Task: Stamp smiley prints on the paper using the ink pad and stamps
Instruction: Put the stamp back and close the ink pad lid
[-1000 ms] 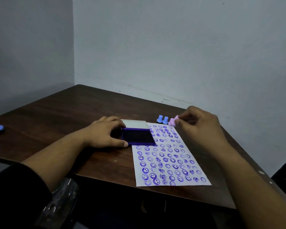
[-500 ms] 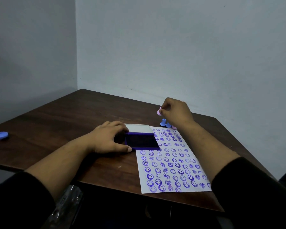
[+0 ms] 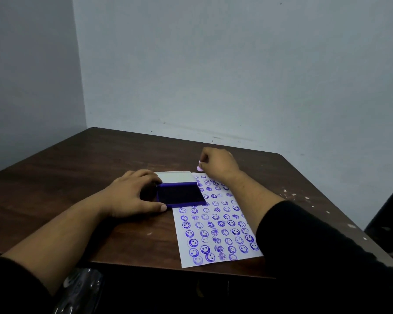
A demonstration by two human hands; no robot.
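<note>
Paper (image 3: 216,225) lies at 5 o'clock on the table (image 3: 77,177), and purple smiley prints already fill almost all of it, so I judge the task nearly done; only small gaps remain. Right hand (image 3: 216,164) pinches a pink stamp (image 3: 200,168) at the paper's 12 o'clock edge. Left hand (image 3: 132,193) grips the open ink pad (image 3: 179,194), touching the paper's 10 o'clock corner. Nothing blocks the way between stamp and pad.
</note>
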